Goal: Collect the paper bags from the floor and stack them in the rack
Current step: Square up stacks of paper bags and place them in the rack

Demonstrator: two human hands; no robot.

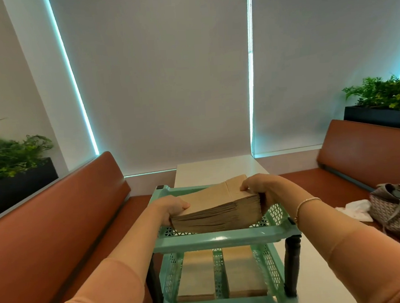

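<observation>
Both sleeves enter from the bottom corners and converge toward 12 o'clock on the rack [224, 238], a green tiered unit standing just ahead of the person. The left hand [172, 209] grips the left end of the stack [216, 209] of paper bags, thumb on top, fingers underneath. The right hand [258, 189] grips the right end, fingers curled over the top edge. Both hands are closed on the stack; neither is nearer than the other.

The stack is held over the top tray [279, 213], its long axis running from 9 to 3 o'clock between the hands. It tilts slightly, near edge lower, and appears to overhang the tray's near rim. Whether it already rests on the tray floor cannot be told.

The lower tray [172, 275] holds two piles [198, 274] side by side.

Judgement: the coming move is a short descent and a push toward 12 o'clock to seat the stack inside the rim.
</observation>
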